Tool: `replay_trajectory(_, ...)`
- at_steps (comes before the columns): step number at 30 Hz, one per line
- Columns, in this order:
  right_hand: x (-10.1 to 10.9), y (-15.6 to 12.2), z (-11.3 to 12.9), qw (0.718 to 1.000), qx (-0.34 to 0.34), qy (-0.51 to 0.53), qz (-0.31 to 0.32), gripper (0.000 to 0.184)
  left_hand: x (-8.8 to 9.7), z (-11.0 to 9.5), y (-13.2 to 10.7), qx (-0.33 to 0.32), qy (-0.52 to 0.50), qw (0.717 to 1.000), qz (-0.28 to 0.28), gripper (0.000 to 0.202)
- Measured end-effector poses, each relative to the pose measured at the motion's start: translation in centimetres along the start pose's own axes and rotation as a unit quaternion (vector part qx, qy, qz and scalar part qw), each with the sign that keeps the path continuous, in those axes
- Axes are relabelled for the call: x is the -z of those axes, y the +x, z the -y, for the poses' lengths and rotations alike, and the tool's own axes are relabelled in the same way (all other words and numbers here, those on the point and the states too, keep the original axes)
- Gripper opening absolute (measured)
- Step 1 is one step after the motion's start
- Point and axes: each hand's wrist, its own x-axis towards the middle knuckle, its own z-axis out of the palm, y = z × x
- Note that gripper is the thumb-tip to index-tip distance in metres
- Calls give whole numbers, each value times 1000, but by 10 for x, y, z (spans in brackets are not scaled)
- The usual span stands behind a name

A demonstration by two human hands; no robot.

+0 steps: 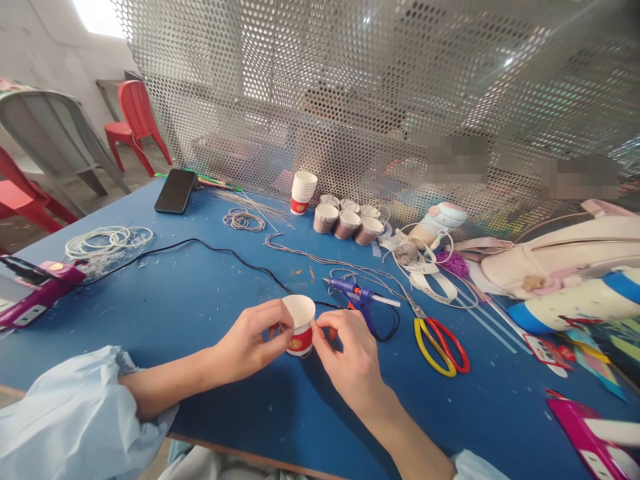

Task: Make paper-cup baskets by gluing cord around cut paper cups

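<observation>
A white paper cup [300, 310] with a red band and gold emblem stands upright near the table's front edge. At its left side, the closed fingers of my left hand [257, 337] hold the cup wall just below the rim. My right hand [350, 347] is closed in a pinch at the cup's right edge; whatever lies between thumb and forefinger is too small to make out. Just behind the right hand lies a blue glue gun [357, 293] with a clear glue stick in it. Scissors [440, 343] with yellow and red handles rest to the right.
Toward the back stand a stack of paper cups [303, 190] and several cord-wrapped cups [345, 223]. Grey cord [320, 253] and a black cable [225, 250] cross the blue table [200, 293]. A phone [175, 191] lies back left; ribbon [435, 283] and a bag [545, 253] lie right.
</observation>
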Motion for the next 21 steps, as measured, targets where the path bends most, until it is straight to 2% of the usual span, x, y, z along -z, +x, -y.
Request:
replay_trajectory(12, -2, -1, -2, 1000, 5, 3, 4, 21, 2, -2, 2, 37, -19, 999, 19, 13)
replay_trajectory(21, -1, -3, -4, 1000, 0, 2, 10, 20, 4, 0, 2, 22, -10, 999, 33, 13)
